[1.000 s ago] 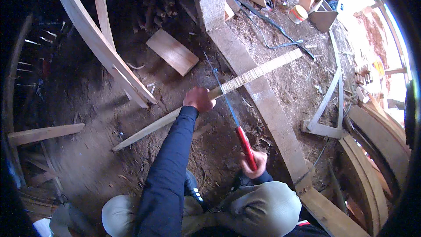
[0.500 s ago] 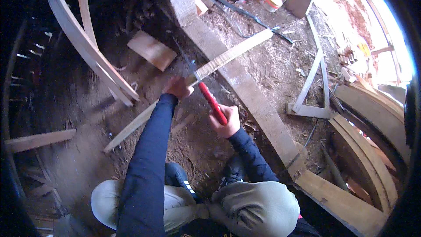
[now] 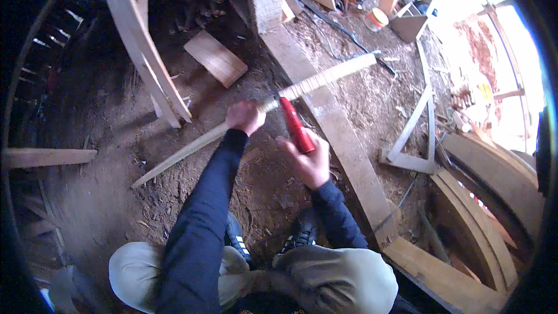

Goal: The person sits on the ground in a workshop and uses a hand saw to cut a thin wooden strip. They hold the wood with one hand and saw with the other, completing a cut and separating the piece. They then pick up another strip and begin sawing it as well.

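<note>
A long pale wooden strip point(image 3: 331, 77) lies aslant in front of me, its far right part resting across a thick timber beam point(image 3: 343, 139). Several thin cross lines mark its upper face. My left hand point(image 3: 245, 117) is closed round the strip near its middle. My right hand point(image 3: 313, 163) grips the red handle of a handsaw point(image 3: 295, 125), just to the right of my left hand. The handle's front end meets the strip's near edge. Of the thin dark blade, little shows beyond the strip.
A short board point(image 3: 216, 58) lies on the dirt floor beyond my left hand. Curved timbers point(image 3: 136, 35) stand at the far left, more curved pieces point(image 3: 476, 227) at the right. A triangular wooden frame point(image 3: 410, 166) and a small tub point(image 3: 376, 19) sit past the beam.
The right hand and red handle have moved forward and slightly right toward the strip. The whole view has shifted a little; the left hand still holds the strip.
</note>
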Available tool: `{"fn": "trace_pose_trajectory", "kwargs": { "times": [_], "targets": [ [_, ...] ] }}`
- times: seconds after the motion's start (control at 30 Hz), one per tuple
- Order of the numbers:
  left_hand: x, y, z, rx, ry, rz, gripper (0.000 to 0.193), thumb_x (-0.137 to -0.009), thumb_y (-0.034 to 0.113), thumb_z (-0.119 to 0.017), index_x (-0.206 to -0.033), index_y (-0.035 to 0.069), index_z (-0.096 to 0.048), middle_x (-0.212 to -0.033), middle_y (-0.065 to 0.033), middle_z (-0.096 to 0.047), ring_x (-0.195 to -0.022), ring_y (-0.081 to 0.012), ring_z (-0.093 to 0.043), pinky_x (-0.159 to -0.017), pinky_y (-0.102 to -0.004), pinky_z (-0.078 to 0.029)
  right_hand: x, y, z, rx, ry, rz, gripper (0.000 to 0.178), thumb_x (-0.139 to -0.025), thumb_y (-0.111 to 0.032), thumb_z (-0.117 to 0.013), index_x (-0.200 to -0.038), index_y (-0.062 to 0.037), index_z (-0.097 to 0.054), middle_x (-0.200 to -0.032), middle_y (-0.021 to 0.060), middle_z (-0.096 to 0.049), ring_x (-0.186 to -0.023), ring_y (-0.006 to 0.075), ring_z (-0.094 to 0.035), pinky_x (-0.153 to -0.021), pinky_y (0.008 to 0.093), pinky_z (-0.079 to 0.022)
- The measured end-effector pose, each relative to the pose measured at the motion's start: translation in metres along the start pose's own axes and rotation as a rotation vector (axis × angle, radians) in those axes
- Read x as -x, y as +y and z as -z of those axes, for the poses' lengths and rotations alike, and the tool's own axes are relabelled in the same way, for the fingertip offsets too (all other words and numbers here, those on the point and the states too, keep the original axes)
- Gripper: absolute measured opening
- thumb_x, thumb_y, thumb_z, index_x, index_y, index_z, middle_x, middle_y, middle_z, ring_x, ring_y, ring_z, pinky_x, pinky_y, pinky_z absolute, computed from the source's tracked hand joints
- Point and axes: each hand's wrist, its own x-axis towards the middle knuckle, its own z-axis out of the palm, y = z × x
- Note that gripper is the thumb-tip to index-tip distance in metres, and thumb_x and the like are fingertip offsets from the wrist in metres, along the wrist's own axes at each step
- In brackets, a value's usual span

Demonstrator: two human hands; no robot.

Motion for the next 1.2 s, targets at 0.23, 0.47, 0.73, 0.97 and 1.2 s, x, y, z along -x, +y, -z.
{"fn": "trace_pose_trajectory", "kwargs": {
  "times": [0.23,0.47,0.73,0.97,1.2],
  "targets": [
    [0.017,-0.001,0.008,0.058,0.124,0.135,0.022,-0.08,0.033,-0.063,-0.08,0.012,-0.064,-0.078,-0.0129,-0.07,-0.073,-0.0331,-0.069,-0.064,-0.0459,-0.055,0.03,-0.088,0.049,-0.338,0.106,-0.16,0.011,-0.085,-0.007,-0.068,-0.093,-0.0018,-0.062,-0.073,-0.0057,-0.053,-0.064,0.0044,-0.048,-0.058,0.0205,-0.04],
    [-0.012,-0.002,0.031,0.268,-0.177,0.057,0.034,-0.072,0.038,-0.067,-0.089,0.01,-0.072,-0.09,-0.0213,-0.069,-0.085,-0.036,-0.068,-0.078,-0.0448,-0.055,0.134,0.012,0.082,0.51,0.581,0.257,0.023,-0.082,-0.022,-0.071,-0.077,-0.0035,-0.06,-0.056,0.0091,-0.053,-0.045,0.021,-0.053,-0.046,0.033,-0.041],
    [-0.01,-0.011,0.032,0.201,-0.055,-0.042,0.038,-0.068,0.043,-0.07,-0.09,0.012,-0.066,-0.085,-0.0181,-0.069,-0.081,-0.0356,-0.068,-0.074,-0.0471,-0.054,0.159,0.102,0.055,0.908,0.56,0.029,0.027,-0.086,-0.025,-0.067,-0.082,-0.0028,-0.053,-0.067,0.0184,-0.055,-0.058,0.0373,-0.057,-0.053,0.0441,-0.045],
    [0.005,-0.026,0.046,0.252,-0.083,-0.174,0.048,-0.07,0.041,-0.07,-0.101,0.01,-0.05,-0.085,-0.0178,-0.067,-0.081,-0.039,-0.066,-0.071,-0.0498,-0.053,0.154,0.1,0.055,0.816,0.239,-0.111,0.041,-0.076,-0.02,-0.072,-0.102,0.0041,-0.05,-0.091,0.0241,-0.057,-0.09,0.0417,-0.056,-0.08,0.046,-0.046],
    [0.007,-0.037,0.028,0.339,-0.23,0.023,0.039,-0.071,0.04,-0.07,-0.093,0.008,-0.065,-0.085,-0.0222,-0.068,-0.082,-0.04,-0.066,-0.074,-0.0495,-0.053,0.109,0.034,0.09,0.851,-0.084,-0.291,0.043,-0.066,-0.039,-0.082,-0.071,-0.0033,-0.058,-0.066,0.0149,-0.06,-0.068,0.0358,-0.063,-0.063,0.0449,-0.051]
  ]
}}
